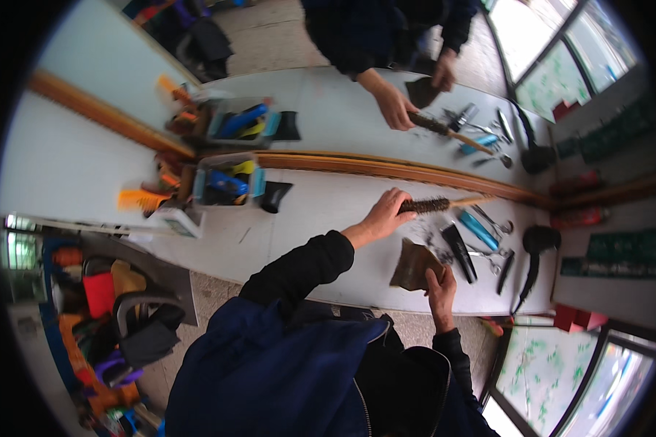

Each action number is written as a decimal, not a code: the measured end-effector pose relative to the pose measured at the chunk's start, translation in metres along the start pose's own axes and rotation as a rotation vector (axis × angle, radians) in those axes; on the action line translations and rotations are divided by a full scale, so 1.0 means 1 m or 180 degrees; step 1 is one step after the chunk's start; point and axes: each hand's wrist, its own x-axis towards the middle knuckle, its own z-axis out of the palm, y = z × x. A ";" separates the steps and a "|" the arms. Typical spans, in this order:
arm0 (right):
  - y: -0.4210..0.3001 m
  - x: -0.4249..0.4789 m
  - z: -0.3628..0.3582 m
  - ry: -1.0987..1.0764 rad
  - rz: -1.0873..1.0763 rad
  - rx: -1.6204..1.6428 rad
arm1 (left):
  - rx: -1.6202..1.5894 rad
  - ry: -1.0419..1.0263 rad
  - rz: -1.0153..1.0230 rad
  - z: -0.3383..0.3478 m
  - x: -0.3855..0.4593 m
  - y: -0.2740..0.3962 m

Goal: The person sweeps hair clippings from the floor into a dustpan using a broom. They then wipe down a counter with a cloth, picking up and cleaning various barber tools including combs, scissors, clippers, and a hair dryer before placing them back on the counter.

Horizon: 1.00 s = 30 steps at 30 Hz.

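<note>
In my left hand (385, 214) is a round hair brush, gripped at its bristle end. The dark bristles (429, 206) face outward, and the pale wooden handle (473, 201) points right, above the white counter (311, 218). My right hand (443, 287) pinches the right edge of a brown cloth or leather-like piece (415, 266), close to the counter's front edge. Just right of that piece lies a black hair clipper (460, 254). Beyond it are a turquoise clipper-like tool (478, 229) and metal scissors (495, 262). Dark hair clippings (433, 240) are scattered between my hands.
A black hair dryer (540, 240) lies at the right end, near a red can (579, 217). At left stand a clear plastic bin (199, 185) of tools and an orange comb (138, 200). A wood-framed mirror (328, 109) backs the counter. A chair (147, 300) is at lower left.
</note>
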 end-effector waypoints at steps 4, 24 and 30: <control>-0.006 0.010 0.031 -0.0650 -0.0088 -0.0175 | -0.0510 0.0142 -0.0453 -0.098 -0.052 0.022; 0.004 0.021 0.113 -0.1180 0.0218 -0.0036 | 0.2061 0.0285 -0.0661 -0.421 -0.147 -0.121; 0.006 0.012 0.101 -0.1027 0.0515 0.0055 | 0.2789 0.0898 -0.0703 -0.397 -0.117 -0.094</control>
